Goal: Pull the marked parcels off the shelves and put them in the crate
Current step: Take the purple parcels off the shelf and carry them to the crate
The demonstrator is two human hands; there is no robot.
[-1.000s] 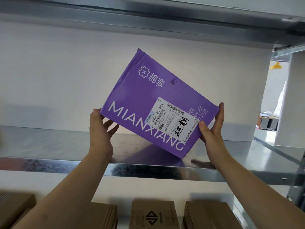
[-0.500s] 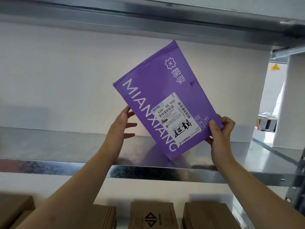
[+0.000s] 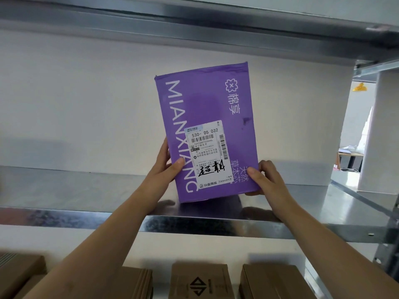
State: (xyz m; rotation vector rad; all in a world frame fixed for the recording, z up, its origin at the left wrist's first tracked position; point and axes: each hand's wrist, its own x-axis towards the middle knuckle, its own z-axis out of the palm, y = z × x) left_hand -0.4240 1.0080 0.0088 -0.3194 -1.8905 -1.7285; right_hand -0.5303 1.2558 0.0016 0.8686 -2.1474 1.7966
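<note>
a: how is the purple mianxiang parcel (image 3: 207,130) held?

b: it is pinched at both lower corners — the left hand (image 3: 167,169) is wrapped round the left edge with the thumb laid on the front, and the right hand (image 3: 262,176) is clamped on the bottom right corner. it is kept upright, label facing out, with its bottom edge just above the metal shelf (image 3: 75,190) or barely touching it; which cannot be told.

a: is it one of the marked ones?

b: black handwriting is seen on the white shipping label (image 3: 208,154), so it is judged to be marked.

a: and the pull?

b: it should be drawn straight back and lowered only once the shelf lip is cleared. the brown cardboard boxes (image 3: 200,281) below should be left undisturbed — the crate is not in view.
</note>
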